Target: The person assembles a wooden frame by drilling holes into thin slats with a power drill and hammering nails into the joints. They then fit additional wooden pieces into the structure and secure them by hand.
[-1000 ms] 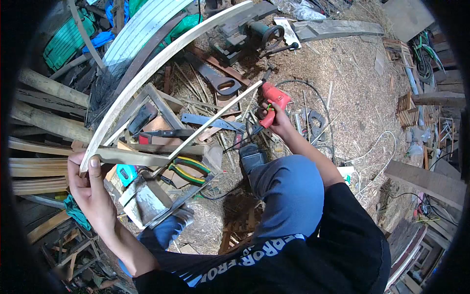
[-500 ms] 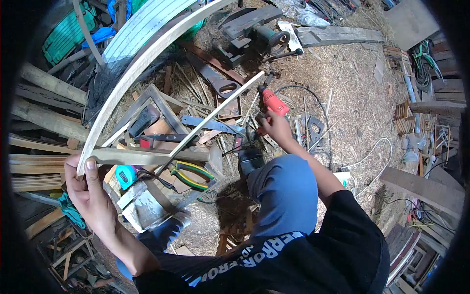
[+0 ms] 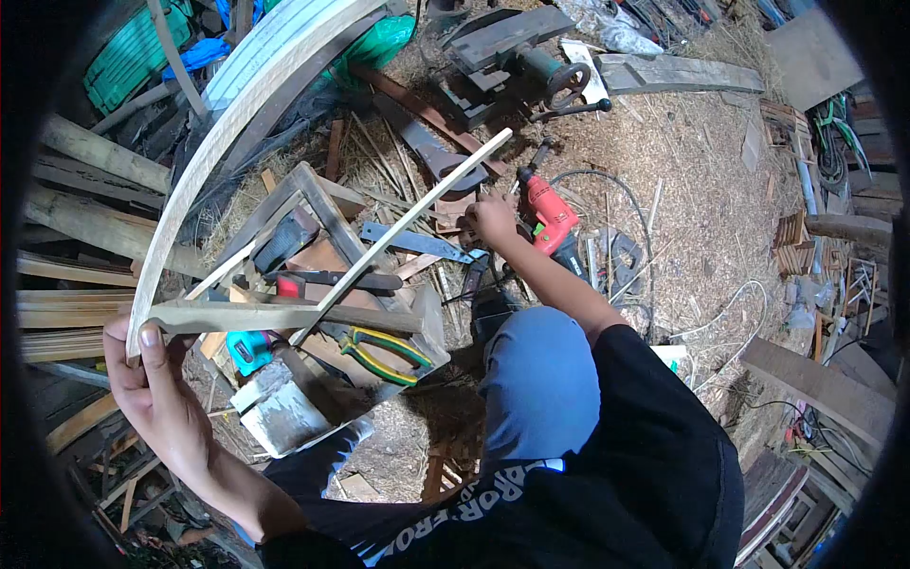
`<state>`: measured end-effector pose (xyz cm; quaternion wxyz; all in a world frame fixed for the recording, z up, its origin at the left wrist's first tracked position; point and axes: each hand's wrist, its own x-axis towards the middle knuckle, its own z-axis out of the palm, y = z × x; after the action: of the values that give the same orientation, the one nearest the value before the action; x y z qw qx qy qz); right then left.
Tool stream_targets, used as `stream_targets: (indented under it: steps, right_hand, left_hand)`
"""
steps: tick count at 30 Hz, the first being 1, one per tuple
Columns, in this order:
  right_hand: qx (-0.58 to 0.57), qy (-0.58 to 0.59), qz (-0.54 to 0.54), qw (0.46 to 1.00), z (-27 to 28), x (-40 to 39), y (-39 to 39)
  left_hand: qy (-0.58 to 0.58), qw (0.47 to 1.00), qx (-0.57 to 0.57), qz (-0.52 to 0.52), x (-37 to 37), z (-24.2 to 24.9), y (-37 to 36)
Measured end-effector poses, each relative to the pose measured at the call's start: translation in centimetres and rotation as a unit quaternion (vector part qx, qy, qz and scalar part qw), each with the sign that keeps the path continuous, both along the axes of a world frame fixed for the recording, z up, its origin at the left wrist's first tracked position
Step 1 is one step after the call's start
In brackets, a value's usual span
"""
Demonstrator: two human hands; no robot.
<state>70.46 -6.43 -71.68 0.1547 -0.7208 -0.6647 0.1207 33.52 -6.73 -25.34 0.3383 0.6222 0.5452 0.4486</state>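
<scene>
My left hand [image 3: 156, 379] is closed on the lower end of a long curved wooden strip [image 3: 180, 211], thumb on the near face. A short wooden bar [image 3: 256, 317] meets the strip at that grip, and a thin pale stick [image 3: 417, 216] crosses over the bar. My right hand [image 3: 493, 218] is beside a red power drill [image 3: 550, 211], its fingers curled together; whatever they hold is hidden. The drill lies on the ground. Near these fingers are a handsaw [image 3: 438, 161] and a flat metal blade [image 3: 417, 242].
A wooden tool box [image 3: 431, 327] holds pliers [image 3: 389, 356], a teal tape measure [image 3: 249, 351] and a knife-like tool [image 3: 341, 280]. A metal vise [image 3: 540, 71] stands beyond. Shavings cover the floor; a cable [image 3: 621, 185] curves past the drill. Timber [image 3: 820, 389] lies at right.
My right hand has left the drill's body and moved to its left side. The left hand keeps its grip on the curved strip. The whole view has shifted slightly.
</scene>
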Motion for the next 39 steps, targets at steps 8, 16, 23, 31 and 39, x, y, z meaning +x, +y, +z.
stream_targets:
  steps: [8, 16, 23, 31, 39]
  right_hand:
    - [-0.03, -0.007, 0.035, 0.999, -0.4, -0.5, 1.0]
    - [0.009, -0.071, 0.016, 0.997, -0.3, 0.6, 1.4]
    - [-0.095, -0.161, 0.101, 0.977, 0.7, 1.7, 1.2]
    - [-0.018, -0.049, 0.045, 0.998, 0.7, 3.3, -0.6]
    - [0.014, -0.052, 0.035, 0.998, 0.0, 2.0, -0.3]
  left_hand:
    - [0.011, 1.0, -0.013, 0.001, -0.1, -0.2, 0.1]
    - [0.021, 1.0, -0.01, -0.007, 0.2, -0.6, 0.3]
    - [0.009, 1.0, 0.0, -0.004, 0.7, -0.6, 0.3]
    - [0.018, 1.0, 0.012, 0.016, 0.9, -0.4, 0.2]
    - [0.023, 1.0, 0.005, 0.015, 0.8, -0.3, -0.1]
